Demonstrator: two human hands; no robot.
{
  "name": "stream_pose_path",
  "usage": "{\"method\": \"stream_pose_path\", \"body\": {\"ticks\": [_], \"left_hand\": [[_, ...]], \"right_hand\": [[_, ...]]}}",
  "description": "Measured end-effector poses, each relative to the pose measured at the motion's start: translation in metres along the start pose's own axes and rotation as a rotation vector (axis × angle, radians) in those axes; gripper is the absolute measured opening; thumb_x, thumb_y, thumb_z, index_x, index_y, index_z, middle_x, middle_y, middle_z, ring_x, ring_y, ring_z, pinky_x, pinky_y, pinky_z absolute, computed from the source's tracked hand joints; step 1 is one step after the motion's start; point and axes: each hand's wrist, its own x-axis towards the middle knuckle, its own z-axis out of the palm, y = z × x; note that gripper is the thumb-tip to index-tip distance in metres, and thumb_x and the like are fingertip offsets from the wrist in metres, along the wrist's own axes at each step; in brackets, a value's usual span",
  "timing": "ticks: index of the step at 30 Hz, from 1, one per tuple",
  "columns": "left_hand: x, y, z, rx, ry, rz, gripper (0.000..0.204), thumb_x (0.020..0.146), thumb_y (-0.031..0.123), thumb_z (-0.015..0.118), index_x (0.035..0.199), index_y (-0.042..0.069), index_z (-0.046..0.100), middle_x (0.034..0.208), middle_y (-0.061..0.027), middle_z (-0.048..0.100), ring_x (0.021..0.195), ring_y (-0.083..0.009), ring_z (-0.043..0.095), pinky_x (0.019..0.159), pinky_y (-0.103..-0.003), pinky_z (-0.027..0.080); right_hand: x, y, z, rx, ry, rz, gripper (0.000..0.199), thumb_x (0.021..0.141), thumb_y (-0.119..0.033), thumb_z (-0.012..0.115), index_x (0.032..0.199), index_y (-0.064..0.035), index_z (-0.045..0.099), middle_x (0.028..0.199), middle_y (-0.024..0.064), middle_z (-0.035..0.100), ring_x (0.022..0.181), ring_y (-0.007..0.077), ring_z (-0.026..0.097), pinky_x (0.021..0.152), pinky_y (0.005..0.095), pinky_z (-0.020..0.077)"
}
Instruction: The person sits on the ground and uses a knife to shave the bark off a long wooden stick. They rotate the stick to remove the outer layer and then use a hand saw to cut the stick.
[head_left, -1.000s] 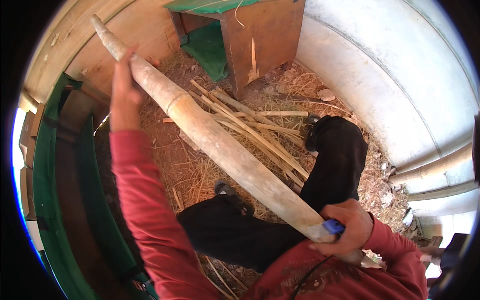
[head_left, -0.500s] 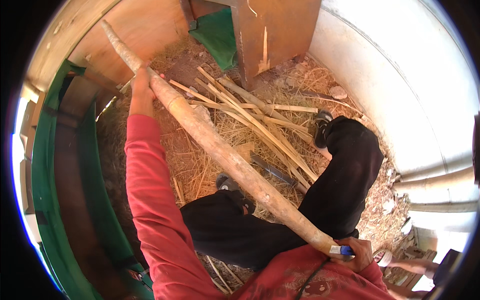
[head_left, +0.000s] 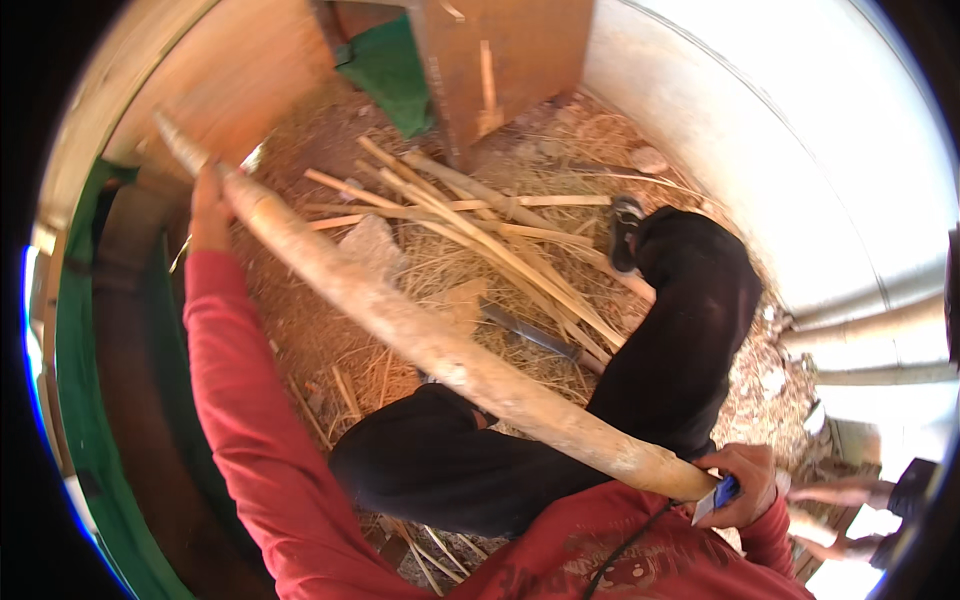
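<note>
A long, pale brown bamboo pole (head_left: 400, 315) slants across my lap from far left to near right. Near its thin far end, my left hand (head_left: 211, 205) is closed around it with the arm stretched out. My right hand (head_left: 745, 485) is at the thick near end by my waist. Its fingers are closed on a small blue-and-silver object (head_left: 724, 491) whose exact kind I cannot make out, right beside the pole's end. Part of that object is hidden by the fingers.
Split bamboo strips (head_left: 480, 235) lie criss-crossed on the straw-strewn ground. A large knife (head_left: 530, 328) with a dark blade rests near my right leg. A stone (head_left: 372, 248) sits under the pole. A brown cabinet (head_left: 510, 60) and a white wall (head_left: 740, 140) stand beyond; another person's limbs (head_left: 850, 493) show at right.
My left hand and the pole's far end have shifted left in the view. My right hand has moved slightly right, and the blue-and-silver object has tilted. The view itself has also shifted.
</note>
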Motion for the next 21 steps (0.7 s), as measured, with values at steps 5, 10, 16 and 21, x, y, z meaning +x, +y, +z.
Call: {"method": "stream_pose_path", "body": {"ticks": [5,10,16,21], "left_hand": [[0.040,-0.003,-0.069,0.036,0.081,-0.084,0.046,0.085,0.045,0.062,0.106,0.005,0.052,0.079,-0.0079,0.057,0.068,-0.0229,0.058,0.066,-0.041,0.052],[0.032,-0.024,-0.050,-0.064,-0.020,-0.077,0.033,0.088,0.036,0.059,0.103,0.009,0.047,0.068,-0.0050,0.053,0.060,-0.0198,0.055,0.058,-0.036,0.051],[-0.007,-0.050,-0.067,-0.060,0.136,-0.110,0.042,0.089,0.042,0.056,0.104,0.002,0.051,0.088,-0.0121,0.058,0.076,-0.0286,0.057,0.072,-0.048,0.052],[-0.062,-0.093,-0.036,-0.186,0.187,0.003,0.043,0.087,0.023,0.059,0.121,0.007,0.038,0.083,-0.0164,0.058,0.068,-0.0299,0.058,0.066,-0.048,0.053]], "right_hand": [[0.006,-0.011,-0.036,-0.238,-0.135,0.096,0.040,0.057,-0.029,0.082,0.089,-0.0091,0.067,0.063,0.0028,0.059,0.054,0.0211,0.060,0.048,0.0342,0.0468],[0.017,0.015,-0.052,-0.382,0.114,0.056,0.038,0.055,-0.020,0.079,0.088,-0.0065,0.066,0.064,0.0033,0.060,0.057,0.0207,0.058,0.047,0.0335,0.0453],[0.040,0.030,-0.084,-0.528,0.181,-0.002,0.037,0.049,-0.010,0.074,0.085,-0.0045,0.067,0.068,0.0060,0.062,0.059,0.0235,0.057,0.051,0.0344,0.0458],[0.033,0.042,-0.093,-0.553,0.125,0.036,0.034,0.044,-0.008,0.070,0.078,-0.0034,0.065,0.069,0.0083,0.063,0.060,0.0281,0.058,0.055,0.0374,0.0461]]}}
